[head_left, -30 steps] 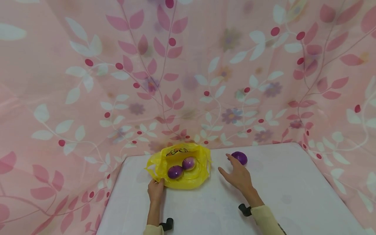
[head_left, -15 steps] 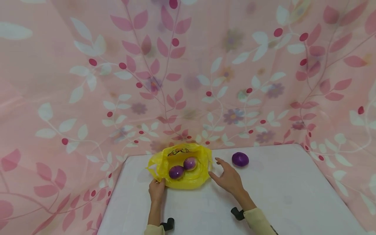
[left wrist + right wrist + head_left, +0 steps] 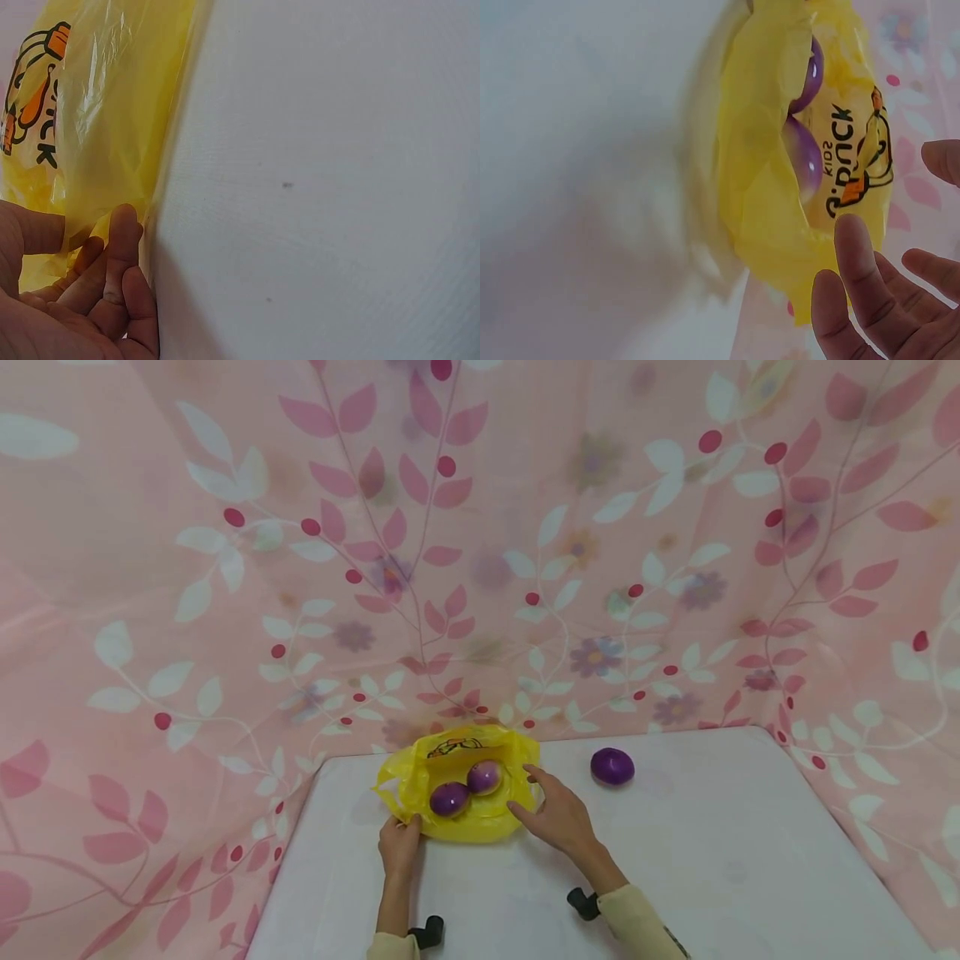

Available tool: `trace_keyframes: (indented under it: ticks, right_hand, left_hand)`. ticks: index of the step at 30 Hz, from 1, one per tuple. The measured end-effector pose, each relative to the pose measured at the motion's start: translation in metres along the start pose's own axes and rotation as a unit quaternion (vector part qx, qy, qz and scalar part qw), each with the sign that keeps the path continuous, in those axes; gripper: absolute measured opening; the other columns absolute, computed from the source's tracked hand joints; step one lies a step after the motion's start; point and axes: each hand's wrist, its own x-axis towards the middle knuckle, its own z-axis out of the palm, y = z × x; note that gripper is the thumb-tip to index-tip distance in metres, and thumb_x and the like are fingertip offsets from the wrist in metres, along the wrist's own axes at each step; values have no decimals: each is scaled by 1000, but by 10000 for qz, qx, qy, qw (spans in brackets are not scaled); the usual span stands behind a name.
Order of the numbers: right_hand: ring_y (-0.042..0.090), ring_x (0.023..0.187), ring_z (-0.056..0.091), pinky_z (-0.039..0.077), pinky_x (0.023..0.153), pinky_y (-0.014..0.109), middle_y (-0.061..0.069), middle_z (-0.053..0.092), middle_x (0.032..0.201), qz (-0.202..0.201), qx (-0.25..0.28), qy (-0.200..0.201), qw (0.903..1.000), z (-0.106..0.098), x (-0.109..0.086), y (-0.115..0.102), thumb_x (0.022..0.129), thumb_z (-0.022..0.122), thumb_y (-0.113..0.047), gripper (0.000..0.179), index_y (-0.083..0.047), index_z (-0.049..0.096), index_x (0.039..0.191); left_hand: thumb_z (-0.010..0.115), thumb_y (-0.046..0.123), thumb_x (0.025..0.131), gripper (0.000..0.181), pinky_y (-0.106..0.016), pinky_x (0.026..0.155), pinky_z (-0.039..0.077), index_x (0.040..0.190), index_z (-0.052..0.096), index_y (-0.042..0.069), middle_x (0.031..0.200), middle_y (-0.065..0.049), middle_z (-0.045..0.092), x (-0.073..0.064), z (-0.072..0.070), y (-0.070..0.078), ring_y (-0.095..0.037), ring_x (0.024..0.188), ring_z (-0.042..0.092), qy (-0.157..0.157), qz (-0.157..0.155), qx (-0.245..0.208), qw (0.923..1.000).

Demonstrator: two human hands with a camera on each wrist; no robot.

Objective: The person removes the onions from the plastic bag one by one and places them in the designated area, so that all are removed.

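Observation:
A yellow plastic bag [image 3: 480, 832] lies with its mouth gaping toward me, a cartoon duck print on its back wall. Inside, two glossy purple, onion-like rounds, one darker [image 3: 449, 800] and one paler [image 3: 484, 777], sit side by side. My left hand [image 3: 400, 852] pinches the bag's near left edge between thumb and fingers, as the left wrist view shows. At the bag's right side, my right hand [image 3: 558, 817] has its fingers spread and holds nothing; its fingertips overlap the rim in the head view. A third purple round [image 3: 612, 767] rests on the table, right of the bag.
The white-covered table [image 3: 720, 852] reaches back to a pink floral cloth [image 3: 480, 568] that hangs behind and along both sides. The bag stands near the table's back edge. A dark camera mount [image 3: 429, 932] sits at each wrist.
My right hand has moved left, away from the loose purple round, to the bag's right side. My left hand keeps its hold on the bag, and the purple rounds stay in place.

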Motion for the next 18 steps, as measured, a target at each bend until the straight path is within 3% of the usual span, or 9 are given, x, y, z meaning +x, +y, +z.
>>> trace_keyframes:
  ticks: [5,12,18]
  right_hand:
    - [27,105,61,48,88,48,7,63,124,20,-145,-239,9996,15,5,-7,85,68,-54,70,-18,51,142]
    - [26,110,59,46,92,49,8,62,126,-113,-116,-460,9988,32,13,-15,85,67,-55,71,-17,49,143]
    - [28,114,57,45,95,49,8,60,131,-45,-111,-475,9988,40,25,-20,85,69,-52,70,-16,50,142]
  left_hand:
    - [64,20,91,28,-37,72,45,106,69,-3,89,-12,70,0,-1,0,-24,83,57,-5,-3,2,10000]
    - [63,19,91,28,-36,73,44,107,68,-4,84,-10,68,-1,-2,2,-24,82,54,-55,-102,-103,9999]
    - [63,20,91,31,-44,82,44,110,67,-5,95,-15,70,0,-1,2,-28,90,58,-42,-143,-89,9998]
